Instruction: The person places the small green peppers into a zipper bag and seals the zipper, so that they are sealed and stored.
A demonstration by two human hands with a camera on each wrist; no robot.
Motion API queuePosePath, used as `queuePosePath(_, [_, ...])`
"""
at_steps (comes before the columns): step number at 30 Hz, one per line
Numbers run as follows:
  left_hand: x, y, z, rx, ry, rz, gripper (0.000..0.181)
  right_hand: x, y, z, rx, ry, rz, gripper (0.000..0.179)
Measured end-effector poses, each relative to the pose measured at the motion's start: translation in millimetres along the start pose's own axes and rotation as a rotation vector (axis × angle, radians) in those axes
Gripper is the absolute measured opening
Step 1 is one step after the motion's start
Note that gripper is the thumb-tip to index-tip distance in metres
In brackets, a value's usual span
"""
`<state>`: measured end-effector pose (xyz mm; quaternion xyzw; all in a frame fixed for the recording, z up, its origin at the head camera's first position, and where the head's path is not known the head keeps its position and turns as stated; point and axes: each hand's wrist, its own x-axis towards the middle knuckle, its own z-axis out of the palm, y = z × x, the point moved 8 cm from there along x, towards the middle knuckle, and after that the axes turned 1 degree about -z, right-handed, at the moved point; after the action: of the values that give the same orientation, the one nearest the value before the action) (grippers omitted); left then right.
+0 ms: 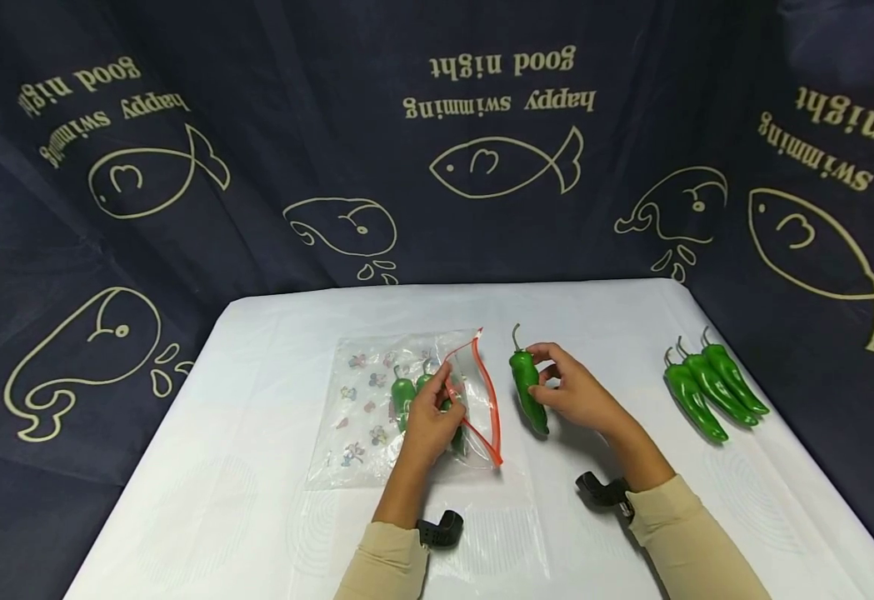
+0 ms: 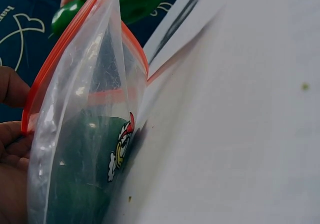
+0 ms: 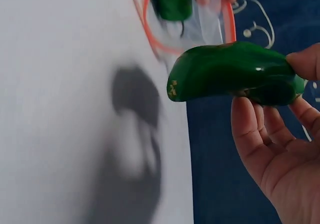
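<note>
A clear zip bag (image 1: 342, 400) with small cartoon prints and a red zip edge lies on the white table, its mouth parted toward the right. My left hand (image 1: 431, 421) pinches one side of that mouth between thumb and fingers. Inside the bag are several green peppers (image 1: 402, 395), partly covered by the hand. Just right of the opening, my right hand (image 1: 575, 392) grips another green pepper (image 1: 525, 379), its stem pointing away from me. In the right wrist view this pepper (image 3: 220, 74) is held above the table by the thumb and fingertips, apart from the bag.
Three more green peppers (image 1: 714, 383) lie side by side near the table's right edge. A dark blue cloth (image 1: 347, 150) with fish and whale drawings hangs behind and beside the white table (image 1: 204, 500). Each wrist carries a black camera mount (image 1: 442, 530).
</note>
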<state>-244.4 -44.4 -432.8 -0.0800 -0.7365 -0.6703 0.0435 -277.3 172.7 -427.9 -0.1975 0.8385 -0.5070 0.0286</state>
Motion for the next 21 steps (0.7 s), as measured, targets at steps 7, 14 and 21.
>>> queuePosePath(7, [6.3,-16.3,0.1,0.012,0.007,-0.011,0.069,12.2,0.6,20.7,0.088,0.01,0.017,0.056])
queuePosePath(14, [13.5,-42.3,0.1,0.0,0.026,0.0,0.071,19.2,2.9,38.9,0.224,0.031,0.045,0.057])
queuePosePath(21, [13.3,-41.4,0.6,0.018,0.019,0.012,0.071,22.2,5.9,53.4,0.312,0.033,0.093,0.057])
